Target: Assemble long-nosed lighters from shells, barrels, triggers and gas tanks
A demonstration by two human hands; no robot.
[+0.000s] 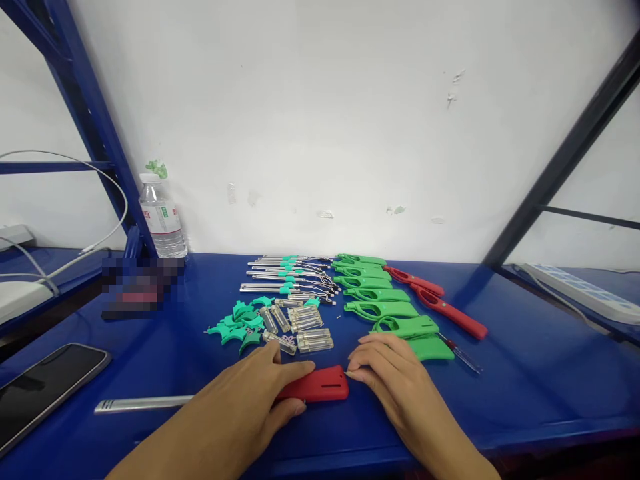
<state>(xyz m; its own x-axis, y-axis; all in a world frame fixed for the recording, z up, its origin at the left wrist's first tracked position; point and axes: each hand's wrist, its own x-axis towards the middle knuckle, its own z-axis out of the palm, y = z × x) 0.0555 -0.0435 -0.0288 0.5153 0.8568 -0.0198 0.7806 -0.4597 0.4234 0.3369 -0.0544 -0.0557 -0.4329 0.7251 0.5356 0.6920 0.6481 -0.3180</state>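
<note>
Closed over the lighter (pixel 323 385) with the left hand (pixel 245 397): thumb along the near side, fingers curled across the top, hiding the left part of the red body. Met at its right end by the right hand (pixel 387 373), fingers close together, tips against the corner; thumb hidden below, so cannot tell whether pinching or only touching. Lying flat near the front edge of the table (pixel 525 373), with the lighter's tube (pixel 143 403) reaching left from under the left wrist.

Just behind the right hand, nearly touching the knuckles: green shells (pixel 385 310) in a row running back toward the wall. To their right, two red shells (pixel 443 303), laid at an angle. Beside the nearest green shell, a thin tool (pixel 463 355), too small to tell more.

Just beyond the left fingertips: clear tanks (pixel 305 328) in a loose cluster. Left of those, teal triggers (pixel 240 325) in a heap. Farther back, metal rods (pixel 280 273) with teal collars, side by side. Crowded close behind both hands, then, by loose parts.

Far left, at the table edge, a phone (pixel 45 387), screen up and dark. Back left, a bottle (pixel 163 223) upright beside a blue post (pixel 100 127), with a blurred patch (pixel 140 287) in front. Looping on the left, a white cable (pixel 115 193). Well apart on the right-hand shelf, a power strip (pixel 585 290).
</note>
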